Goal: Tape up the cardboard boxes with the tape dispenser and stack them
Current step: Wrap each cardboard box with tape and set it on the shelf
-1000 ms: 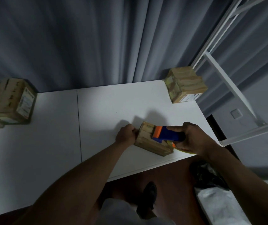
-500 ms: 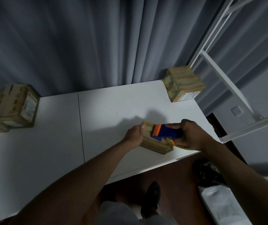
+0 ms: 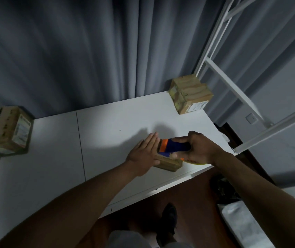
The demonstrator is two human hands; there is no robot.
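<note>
Left hand is pressing flat, fingers straight, on small box; right hand is gripping tape dispenser (keep steady downward pressure while pulling).

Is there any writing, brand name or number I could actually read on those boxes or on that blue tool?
None can be read.
Label on the left box: printed, too blurred to read.
Label on the far right box: print too small to read.
Tape dispenser and the box being taped: no text visible.
</note>
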